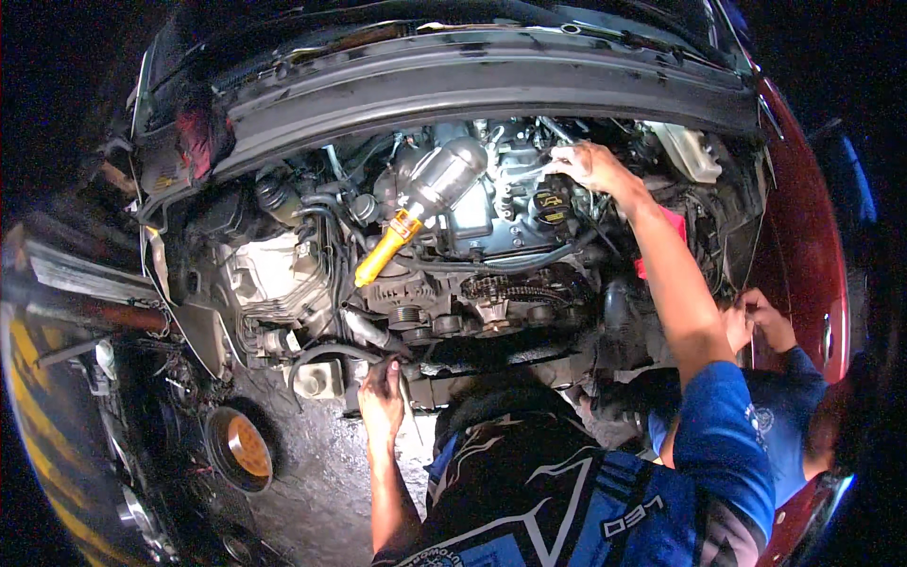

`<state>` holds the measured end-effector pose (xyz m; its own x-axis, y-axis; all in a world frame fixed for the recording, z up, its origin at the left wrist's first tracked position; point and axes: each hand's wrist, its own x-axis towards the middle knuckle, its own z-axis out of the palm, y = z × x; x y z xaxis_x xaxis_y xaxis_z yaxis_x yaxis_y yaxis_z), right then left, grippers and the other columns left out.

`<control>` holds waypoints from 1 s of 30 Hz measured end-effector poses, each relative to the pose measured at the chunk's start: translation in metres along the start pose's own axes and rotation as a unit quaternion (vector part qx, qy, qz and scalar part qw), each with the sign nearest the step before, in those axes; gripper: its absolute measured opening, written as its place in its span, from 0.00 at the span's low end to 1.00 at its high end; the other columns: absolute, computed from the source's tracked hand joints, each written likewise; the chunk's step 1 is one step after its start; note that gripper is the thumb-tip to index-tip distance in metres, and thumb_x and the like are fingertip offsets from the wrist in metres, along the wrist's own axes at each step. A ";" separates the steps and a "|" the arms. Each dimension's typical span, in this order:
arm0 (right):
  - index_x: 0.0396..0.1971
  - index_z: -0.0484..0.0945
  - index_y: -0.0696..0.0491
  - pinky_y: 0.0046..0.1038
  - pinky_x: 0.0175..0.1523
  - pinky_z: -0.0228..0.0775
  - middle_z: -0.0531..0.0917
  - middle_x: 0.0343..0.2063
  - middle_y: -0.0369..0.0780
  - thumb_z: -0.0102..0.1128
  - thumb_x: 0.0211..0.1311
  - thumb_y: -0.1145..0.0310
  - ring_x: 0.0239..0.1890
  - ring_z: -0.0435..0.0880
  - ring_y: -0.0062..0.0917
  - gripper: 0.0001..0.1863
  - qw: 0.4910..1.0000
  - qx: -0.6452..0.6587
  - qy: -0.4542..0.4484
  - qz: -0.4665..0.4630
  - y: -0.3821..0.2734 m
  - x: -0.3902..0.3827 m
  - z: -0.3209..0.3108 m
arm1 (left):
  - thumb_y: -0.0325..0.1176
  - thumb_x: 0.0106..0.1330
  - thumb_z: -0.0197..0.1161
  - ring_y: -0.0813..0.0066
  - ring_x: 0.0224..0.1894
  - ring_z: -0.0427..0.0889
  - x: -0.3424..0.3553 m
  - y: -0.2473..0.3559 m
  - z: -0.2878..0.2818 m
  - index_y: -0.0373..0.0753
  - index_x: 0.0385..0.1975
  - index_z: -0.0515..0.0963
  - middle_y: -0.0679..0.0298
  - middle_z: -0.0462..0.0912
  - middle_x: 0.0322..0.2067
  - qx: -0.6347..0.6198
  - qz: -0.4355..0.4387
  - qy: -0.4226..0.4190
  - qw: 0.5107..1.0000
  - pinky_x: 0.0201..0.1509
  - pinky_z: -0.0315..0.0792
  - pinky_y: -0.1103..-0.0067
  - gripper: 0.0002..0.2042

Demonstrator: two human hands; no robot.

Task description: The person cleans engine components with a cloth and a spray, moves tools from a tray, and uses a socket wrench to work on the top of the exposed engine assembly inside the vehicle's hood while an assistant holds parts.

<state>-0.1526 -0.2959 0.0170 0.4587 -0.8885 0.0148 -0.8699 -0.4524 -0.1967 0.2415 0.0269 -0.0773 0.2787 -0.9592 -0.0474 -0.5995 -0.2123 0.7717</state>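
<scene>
Over the open engine bay, my right hand (595,168) reaches to the back of the engine, beside the black engine cover (510,236) with its round oil cap (551,201). Its fingers are bent together; what lies between them is too small to make out. Low at the front of the bay, my left hand (381,402) is closed around a thin rod-like tool (412,408) pointing downward, near a dark hose (326,352). A work lamp with a yellow handle (383,253) lies across the engine. Below the cover, a timing chain (515,286) is exposed.
At the right, a co-worker's hands (751,321) are by the red fender (803,236). A pinkish-red cloth (661,248) lies beside my right forearm. A round container with an orange inside (241,449) stands on the floor at left. A dark red cloth (196,146) hangs at far left.
</scene>
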 end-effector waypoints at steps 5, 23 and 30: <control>0.33 0.80 0.54 0.40 0.42 0.70 0.82 0.30 0.48 0.53 0.64 0.48 0.37 0.80 0.43 0.22 0.993 0.096 0.055 0.037 0.018 -0.008 -0.002 | 0.39 0.71 0.51 0.48 0.42 0.81 -0.013 0.000 -0.002 0.33 0.41 0.79 0.48 0.83 0.37 0.030 0.018 0.020 0.999 0.48 0.72 0.64 0.15; 0.25 0.80 0.53 0.33 0.35 0.75 0.83 0.26 0.43 0.54 0.51 0.71 0.32 0.83 0.31 0.06 0.947 -0.295 0.061 -0.114 -0.137 -0.012 -0.005 | 0.37 0.71 0.54 0.50 0.43 0.82 -0.015 0.007 0.016 0.34 0.43 0.79 0.48 0.83 0.39 0.018 0.026 0.001 1.000 0.48 0.74 0.66 0.13; 0.36 0.82 0.53 0.37 0.48 0.74 0.84 0.35 0.44 0.57 0.62 0.57 0.41 0.82 0.39 0.15 0.996 0.032 0.067 -0.043 -0.003 0.000 -0.002 | 0.39 0.70 0.54 0.51 0.43 0.82 -0.033 -0.011 0.001 0.33 0.42 0.80 0.48 0.83 0.39 0.012 -0.044 0.010 0.999 0.48 0.73 0.66 0.15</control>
<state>-0.1500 -0.2944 0.0196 0.4984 -0.8512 0.1643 -0.8136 -0.5247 -0.2505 0.2382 0.0604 -0.0845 0.3454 -0.9330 -0.1010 -0.5896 -0.2994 0.7501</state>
